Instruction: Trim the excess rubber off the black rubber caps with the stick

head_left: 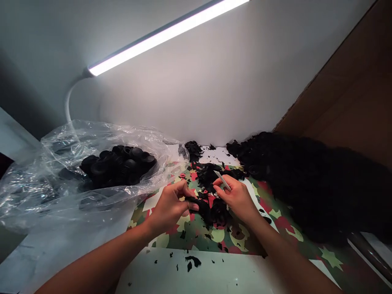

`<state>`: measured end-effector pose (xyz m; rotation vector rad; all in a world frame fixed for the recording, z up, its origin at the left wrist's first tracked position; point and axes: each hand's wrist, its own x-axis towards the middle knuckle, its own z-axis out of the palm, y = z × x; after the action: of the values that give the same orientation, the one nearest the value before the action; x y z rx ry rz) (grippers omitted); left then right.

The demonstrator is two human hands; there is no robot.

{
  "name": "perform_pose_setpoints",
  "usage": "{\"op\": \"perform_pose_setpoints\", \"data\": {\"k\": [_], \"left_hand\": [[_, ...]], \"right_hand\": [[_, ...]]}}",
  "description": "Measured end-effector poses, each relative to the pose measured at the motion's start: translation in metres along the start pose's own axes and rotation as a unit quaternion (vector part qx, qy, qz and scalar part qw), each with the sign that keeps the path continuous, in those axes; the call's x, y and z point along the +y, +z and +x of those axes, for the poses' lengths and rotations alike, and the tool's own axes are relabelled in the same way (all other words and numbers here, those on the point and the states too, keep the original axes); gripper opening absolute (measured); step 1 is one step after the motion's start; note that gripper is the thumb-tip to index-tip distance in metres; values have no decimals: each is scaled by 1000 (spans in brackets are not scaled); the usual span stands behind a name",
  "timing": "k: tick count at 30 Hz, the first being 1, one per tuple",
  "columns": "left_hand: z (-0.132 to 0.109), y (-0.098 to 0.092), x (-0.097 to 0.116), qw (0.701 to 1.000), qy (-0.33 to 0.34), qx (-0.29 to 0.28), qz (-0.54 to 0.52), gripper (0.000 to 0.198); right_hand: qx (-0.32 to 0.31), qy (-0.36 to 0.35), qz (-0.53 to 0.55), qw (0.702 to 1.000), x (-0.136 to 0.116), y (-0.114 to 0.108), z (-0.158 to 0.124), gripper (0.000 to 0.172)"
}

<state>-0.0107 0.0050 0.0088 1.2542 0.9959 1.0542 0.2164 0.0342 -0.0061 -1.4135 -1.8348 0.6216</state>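
My left hand pinches a black rubber piece between thumb and fingers. Its exact shape is partly covered by the fingers and blends into the dark scraps behind. In my right hand, a thin, pale, flat-sided tool is gripped with its end pointing up and left; its working end is hidden, and I cannot tell its kind. Beneath and between both hands lie torn black rubber scraps on a patterned red, green and yellow sheet.
A clear plastic bag at left holds ribbed black rubber parts. A large black heap spreads along the right, beside a cardboard panel. Overhead is a lit lamp bar. Small scraps dot the white tabletop.
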Motion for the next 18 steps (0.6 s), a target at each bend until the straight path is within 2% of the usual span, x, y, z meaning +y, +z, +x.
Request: {"op": "perform_pose_setpoints", "data": {"k": [3,6,9,13,18], "left_hand": [[2,-1,0,999,40,24,6,20],[3,0,-2,997,56,27,34,23],[1,2,-7,996,57,36,63,17],[-1,5,-12,993,73,69,55,13],[-4,11,-12,993,84,82,-24,12]], "right_hand": [[-11,26,86,996,-17,3,-8,21],[-74,47,180,980,-35,7,-20,24],[-110,49,206,971,-42,11,-28,24],[-100,41,197,975,-41,14,-30,21],[-84,50,255,962,-47,17,-32,20]]}}
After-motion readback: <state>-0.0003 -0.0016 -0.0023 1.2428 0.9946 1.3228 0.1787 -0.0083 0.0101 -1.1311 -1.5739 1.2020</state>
